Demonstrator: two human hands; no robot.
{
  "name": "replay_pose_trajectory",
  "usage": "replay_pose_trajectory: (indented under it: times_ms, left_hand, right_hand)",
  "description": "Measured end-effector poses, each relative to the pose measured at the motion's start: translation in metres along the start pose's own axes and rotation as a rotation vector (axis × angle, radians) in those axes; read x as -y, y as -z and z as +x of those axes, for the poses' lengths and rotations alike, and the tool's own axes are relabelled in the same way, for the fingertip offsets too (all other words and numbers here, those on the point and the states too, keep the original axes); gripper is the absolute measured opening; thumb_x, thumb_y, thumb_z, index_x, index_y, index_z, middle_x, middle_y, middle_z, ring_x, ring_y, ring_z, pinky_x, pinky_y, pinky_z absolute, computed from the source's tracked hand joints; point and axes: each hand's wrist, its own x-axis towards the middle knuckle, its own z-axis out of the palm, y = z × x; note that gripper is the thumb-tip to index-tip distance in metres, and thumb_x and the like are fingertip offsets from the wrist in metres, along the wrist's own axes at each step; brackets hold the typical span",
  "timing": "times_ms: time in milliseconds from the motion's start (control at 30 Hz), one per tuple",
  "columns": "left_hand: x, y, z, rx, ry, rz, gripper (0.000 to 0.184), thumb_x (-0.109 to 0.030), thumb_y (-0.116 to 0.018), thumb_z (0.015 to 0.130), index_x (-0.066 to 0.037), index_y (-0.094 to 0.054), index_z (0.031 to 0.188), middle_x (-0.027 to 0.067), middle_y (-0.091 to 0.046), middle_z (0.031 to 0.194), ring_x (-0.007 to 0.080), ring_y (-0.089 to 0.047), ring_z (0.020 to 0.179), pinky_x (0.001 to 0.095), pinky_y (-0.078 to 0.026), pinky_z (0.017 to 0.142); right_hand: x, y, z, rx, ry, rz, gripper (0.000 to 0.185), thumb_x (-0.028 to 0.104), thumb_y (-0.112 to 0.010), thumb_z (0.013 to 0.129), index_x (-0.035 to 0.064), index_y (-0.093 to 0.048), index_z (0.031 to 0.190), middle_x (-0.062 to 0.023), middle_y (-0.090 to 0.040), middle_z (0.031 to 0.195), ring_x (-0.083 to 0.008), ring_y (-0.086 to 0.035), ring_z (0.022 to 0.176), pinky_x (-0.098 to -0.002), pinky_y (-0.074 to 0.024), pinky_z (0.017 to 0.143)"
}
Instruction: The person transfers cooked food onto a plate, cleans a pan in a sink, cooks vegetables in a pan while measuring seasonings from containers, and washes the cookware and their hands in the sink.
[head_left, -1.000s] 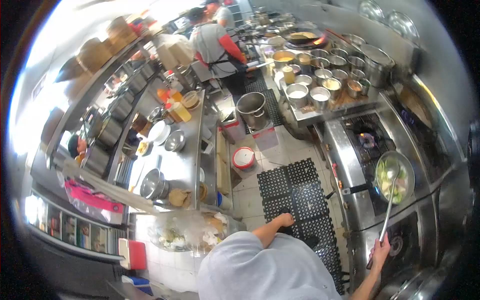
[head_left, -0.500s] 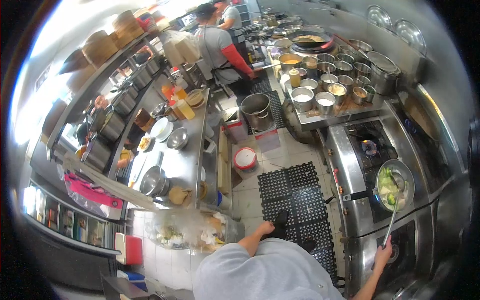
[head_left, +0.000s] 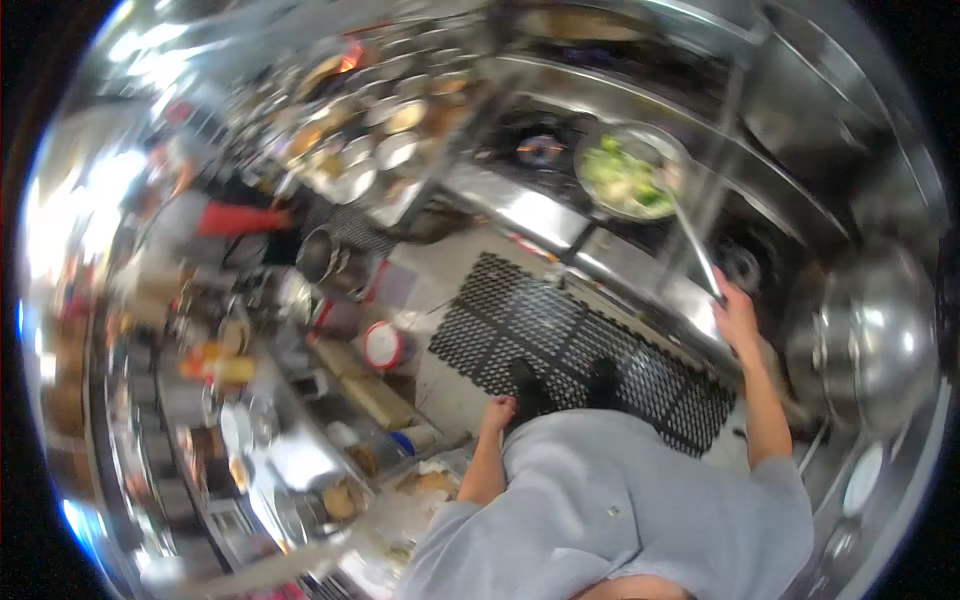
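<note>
My right hand (head_left: 736, 310) is wrapped round the long handle of a metal ladle (head_left: 697, 243). The handle slants into a shallow, round metal vessel (head_left: 592, 190), a wok or a strainer, on the stove. Inside it lie green and pale vegetable pieces (head_left: 615, 172), blurred by motion. My left hand (head_left: 500, 411) hangs low in front of my body, above the floor mat. Its fingers are curled in, and no object shows in them.
A lit burner (head_left: 540, 150) is beyond the vessel, and a large metal bowl (head_left: 860, 335) is at the right. Black mats (head_left: 560, 320) cover the floor at my feet. A red-rimmed bucket (head_left: 383, 346) stands near the steel counter (head_left: 300, 455). A co-worker with a red sleeve (head_left: 238, 217) is farther off.
My view has swung to the right, so the stove now sits nearer the middle. My right hand still grips the ladle, and my left hand stays low and closed.
</note>
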Motion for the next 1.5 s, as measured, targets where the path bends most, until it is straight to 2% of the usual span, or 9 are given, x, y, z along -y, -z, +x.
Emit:
replay_pose_trajectory:
  times_ms: [167, 400, 633, 733, 933, 1067, 1133, 1233, 1500]
  left_hand:
    - [0.006, -0.012, -0.008, 0.001, -0.155, 0.165, 0.022, -0.019, -0.06, 0.089, 0.002, -0.065, 0.096, 0.0067, -0.066, 0.079, 0.0147, -0.061, 0.065, 0.027, -0.05, 0.061]
    - [-0.024, -0.004, -0.006, 0.064, 0.001, -0.035, 0.022, -0.018, -0.058, 0.09, 0.003, -0.064, 0.096, 0.0079, -0.066, 0.078, 0.0148, -0.061, 0.069, 0.0285, -0.05, 0.063]
    - [-0.028, -0.003, -0.017, 0.038, -0.139, 0.308, 0.023, -0.018, -0.057, 0.088, 0.002, -0.066, 0.095, 0.0081, -0.068, 0.08, 0.0148, -0.062, 0.071, 0.0289, -0.05, 0.065]
    - [-0.01, -0.001, -0.005, 0.037, -0.126, 0.232, 0.023, -0.019, -0.057, 0.087, 0.001, -0.067, 0.095, 0.0089, -0.069, 0.08, 0.0149, -0.062, 0.07, 0.0289, -0.05, 0.066]
    - [-0.011, -0.004, -0.005, 0.023, -0.043, 0.06, 0.023, -0.019, -0.059, 0.087, 0.001, -0.067, 0.093, 0.0092, -0.069, 0.08, 0.0144, -0.063, 0.07, 0.0278, -0.049, 0.067]
    - [-0.01, -0.006, -0.004, 0.012, -0.062, 0.098, 0.023, -0.019, -0.061, 0.085, 0.001, -0.067, 0.092, 0.008, -0.069, 0.078, 0.0136, -0.062, 0.069, 0.027, -0.049, 0.066]
    - [-0.011, -0.01, 0.0, 0.009, -0.043, 0.148, 0.023, -0.02, -0.062, 0.084, 0.002, -0.067, 0.091, 0.0074, -0.068, 0.077, 0.0134, -0.062, 0.069, 0.0269, -0.049, 0.065]
    - [-0.011, -0.009, -0.001, 0.062, -0.102, 0.02, 0.023, -0.02, -0.062, 0.084, 0.002, -0.067, 0.09, 0.0063, -0.068, 0.076, 0.0136, -0.062, 0.069, 0.0271, -0.049, 0.065]
    - [-0.001, -0.007, -0.004, 0.042, -0.06, 0.0, 0.014, -0.011, -0.061, 0.087, 0.001, -0.067, 0.091, 0.0051, -0.067, 0.074, 0.0118, -0.059, 0.066, 0.0261, -0.048, 0.064]
  right_hand:
    - [0.013, 0.035, -0.032, 0.207, -0.339, 0.583, 0.058, 0.005, -0.06, 0.084, 0.0084, -0.044, 0.139, -0.0027, -0.054, 0.083, -0.0046, -0.046, 0.052, -0.0275, -0.0356, 0.037]
    - [-0.015, 0.008, -0.012, -0.059, 0.045, 0.016, 0.06, 0.004, -0.059, 0.079, 0.0078, -0.045, 0.137, -0.0207, -0.058, 0.091, -0.0382, -0.056, 0.08, -0.0387, -0.0447, 0.077]
    - [-0.007, 0.015, -0.035, -0.056, -0.025, 0.113, 0.061, 0.007, -0.061, 0.081, 0.0103, -0.044, 0.139, -0.0141, -0.062, 0.079, -0.0222, -0.06, 0.067, -0.0359, -0.0477, 0.066]
    - [0.015, 0.042, -0.053, 0.19, -0.338, 0.502, 0.06, 0.003, -0.06, 0.084, 0.0162, -0.044, 0.14, 0.0022, -0.05, 0.061, -0.0051, -0.04, 0.044, -0.0247, -0.0351, 0.039]
    - [0.015, 0.056, -0.048, 0.187, -0.315, 0.528, 0.058, 0.001, -0.059, 0.086, 0.0152, -0.044, 0.14, 0.001, -0.052, 0.066, -0.0048, -0.04, 0.045, -0.0239, -0.0328, 0.037]
    - [0.001, 0.057, -0.039, 0.313, -0.382, 0.522, 0.059, 0.001, -0.059, 0.084, 0.0123, -0.044, 0.14, -0.0043, -0.06, 0.076, -0.0095, -0.051, 0.054, -0.0286, -0.0427, 0.047]
    - [-0.02, 0.034, -0.032, 0.085, 0.165, 0.119, 0.061, 0.001, -0.061, 0.079, 0.0094, -0.045, 0.138, -0.0133, -0.066, 0.094, -0.0177, -0.062, 0.075, -0.0324, -0.0497, 0.069]
    - [-0.013, 0.037, -0.028, 0.198, 0.022, -0.049, 0.064, 0.001, -0.061, 0.074, 0.0089, -0.046, 0.136, -0.0189, -0.064, 0.108, -0.0232, -0.063, 0.094, -0.0313, -0.0458, 0.086]
    - [-0.02, 0.038, -0.019, 0.011, -0.047, 0.12, 0.064, 0.001, -0.062, 0.076, 0.0125, -0.046, 0.137, -0.0224, -0.063, 0.106, -0.0208, -0.062, 0.082, -0.0301, -0.0474, 0.077]
